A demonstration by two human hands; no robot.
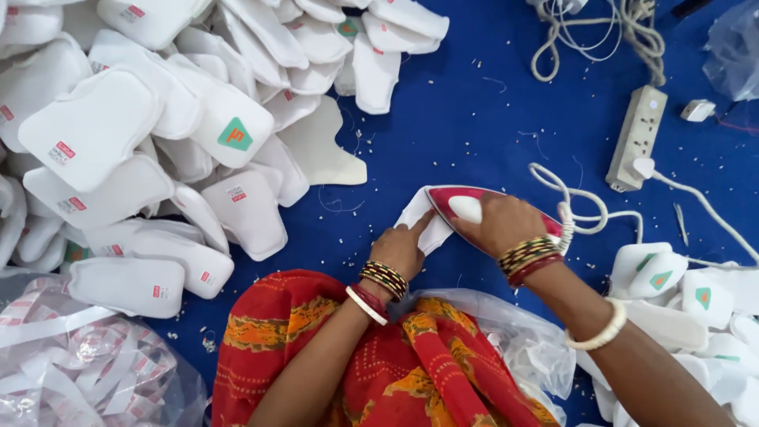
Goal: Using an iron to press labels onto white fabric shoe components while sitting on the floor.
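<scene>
On the blue cloth (474,119), the right hand (498,224) grips a red iron (458,202) pressing a white fabric piece (419,221) that the flattened left hand (403,245) pins, fingertips close enough, I judge, to risk a burn.

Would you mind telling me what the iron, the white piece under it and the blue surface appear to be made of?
The iron looks like glossy red and white plastic, judging by its smooth sheen; its underside is hidden. The right hand grips it. The white piece, pinned by the left hand, seems soft matte fabric, probably padded like the piled ones. The blue surface looks like matte cloth, flecked with lint.
</scene>
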